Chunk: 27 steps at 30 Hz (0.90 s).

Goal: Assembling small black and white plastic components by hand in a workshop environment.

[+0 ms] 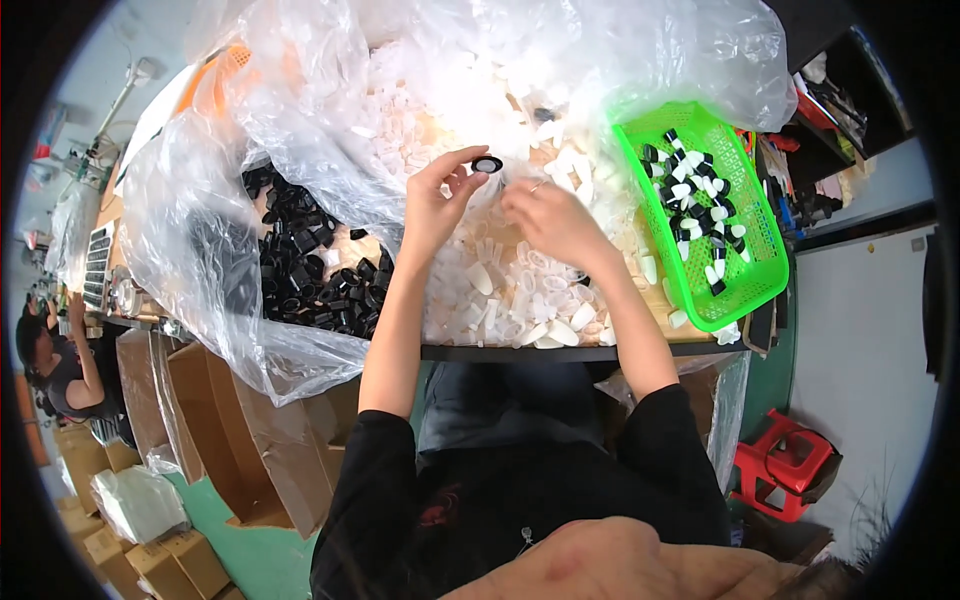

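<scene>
My left hand (437, 200) holds a small black ring cap (487, 163) between thumb and fingertips, lifted above the pile. My right hand (553, 222) rests just to its right, palm down on a heap of white plastic pieces (520, 285), fingers curled; whether it grips a piece is hidden. A pile of black caps (310, 270) lies to the left of my left forearm, partly under clear plastic sheeting. A green basket (760, 285) at the right holds several joined black-and-white pieces (695, 205).
Crumpled clear plastic bags (300, 90) cover the back and left of the table. Open cardboard boxes (230, 440) stand on the floor at the left. A red stool (785, 470) is at the right. Another person (60, 370) sits at the far left.
</scene>
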Each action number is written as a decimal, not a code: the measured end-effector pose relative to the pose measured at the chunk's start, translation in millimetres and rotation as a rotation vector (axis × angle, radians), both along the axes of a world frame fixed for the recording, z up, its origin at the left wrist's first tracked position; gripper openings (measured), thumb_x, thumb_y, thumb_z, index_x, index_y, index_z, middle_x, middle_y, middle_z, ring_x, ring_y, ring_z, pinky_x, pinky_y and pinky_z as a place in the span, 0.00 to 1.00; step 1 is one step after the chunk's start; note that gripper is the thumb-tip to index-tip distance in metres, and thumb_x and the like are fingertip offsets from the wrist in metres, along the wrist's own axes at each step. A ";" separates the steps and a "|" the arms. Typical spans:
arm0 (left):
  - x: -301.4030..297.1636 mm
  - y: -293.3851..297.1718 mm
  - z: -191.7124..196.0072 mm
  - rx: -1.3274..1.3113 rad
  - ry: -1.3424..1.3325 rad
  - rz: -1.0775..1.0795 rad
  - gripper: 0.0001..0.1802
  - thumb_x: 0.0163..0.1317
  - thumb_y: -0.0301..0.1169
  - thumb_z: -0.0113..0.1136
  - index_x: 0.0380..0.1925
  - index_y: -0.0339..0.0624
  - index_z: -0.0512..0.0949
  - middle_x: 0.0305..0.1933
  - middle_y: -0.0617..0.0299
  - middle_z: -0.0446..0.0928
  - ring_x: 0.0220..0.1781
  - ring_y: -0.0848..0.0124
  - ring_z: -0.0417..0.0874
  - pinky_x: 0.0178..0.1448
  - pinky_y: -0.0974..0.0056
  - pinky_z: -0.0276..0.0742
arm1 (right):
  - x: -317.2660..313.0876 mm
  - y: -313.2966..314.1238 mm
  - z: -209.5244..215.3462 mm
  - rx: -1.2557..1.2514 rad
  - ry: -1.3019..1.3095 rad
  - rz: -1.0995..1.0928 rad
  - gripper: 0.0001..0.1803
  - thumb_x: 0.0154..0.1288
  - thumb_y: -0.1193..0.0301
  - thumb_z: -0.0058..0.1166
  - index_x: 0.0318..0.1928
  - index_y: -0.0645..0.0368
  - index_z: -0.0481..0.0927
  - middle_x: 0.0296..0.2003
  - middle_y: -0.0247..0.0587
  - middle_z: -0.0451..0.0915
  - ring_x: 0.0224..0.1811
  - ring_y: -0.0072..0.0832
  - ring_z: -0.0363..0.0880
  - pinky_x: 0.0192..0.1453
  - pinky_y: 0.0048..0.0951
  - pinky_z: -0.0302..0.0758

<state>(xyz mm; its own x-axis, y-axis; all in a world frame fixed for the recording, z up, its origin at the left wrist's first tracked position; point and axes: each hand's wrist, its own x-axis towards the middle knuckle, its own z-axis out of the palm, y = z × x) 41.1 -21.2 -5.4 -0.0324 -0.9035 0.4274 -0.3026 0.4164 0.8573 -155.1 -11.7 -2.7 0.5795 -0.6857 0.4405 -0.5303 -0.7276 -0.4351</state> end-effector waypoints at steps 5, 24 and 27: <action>-11.2 6.0 2.0 0.107 0.105 -0.113 0.16 0.55 0.22 0.68 0.45 0.37 0.83 0.39 0.61 0.84 0.33 0.77 0.82 0.41 0.72 0.79 | 0.3 -3.4 22.1 -0.228 -0.326 -0.145 0.08 0.55 0.82 0.59 0.37 0.62 0.80 0.42 0.37 0.81 0.43 0.36 0.81 0.45 0.33 0.79; -32.4 14.5 4.0 -0.027 0.288 -0.132 0.08 0.61 0.18 0.60 0.40 0.32 0.81 0.42 0.56 0.79 0.43 0.70 0.84 0.48 0.69 0.82 | 2.2 -3.7 13.3 0.836 -0.904 -0.102 0.13 0.63 0.78 0.61 0.48 0.64 0.79 0.44 0.37 0.81 0.45 0.20 0.80 0.52 0.21 0.76; -32.3 13.5 0.5 -0.087 0.246 -0.078 0.07 0.59 0.16 0.60 0.39 0.32 0.81 0.39 0.57 0.78 0.40 0.70 0.83 0.44 0.69 0.82 | 7.0 -5.6 9.1 0.756 -0.873 -0.100 0.12 0.63 0.78 0.60 0.47 0.65 0.79 0.44 0.38 0.81 0.45 0.22 0.80 0.52 0.22 0.76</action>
<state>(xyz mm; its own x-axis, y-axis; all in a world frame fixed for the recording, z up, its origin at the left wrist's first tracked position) 8.8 -7.7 -4.9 0.0144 -0.8619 0.5069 -0.0537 0.5055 0.8611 -148.1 -17.2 6.4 0.2086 -0.9704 0.1220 0.1243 -0.0974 -0.9875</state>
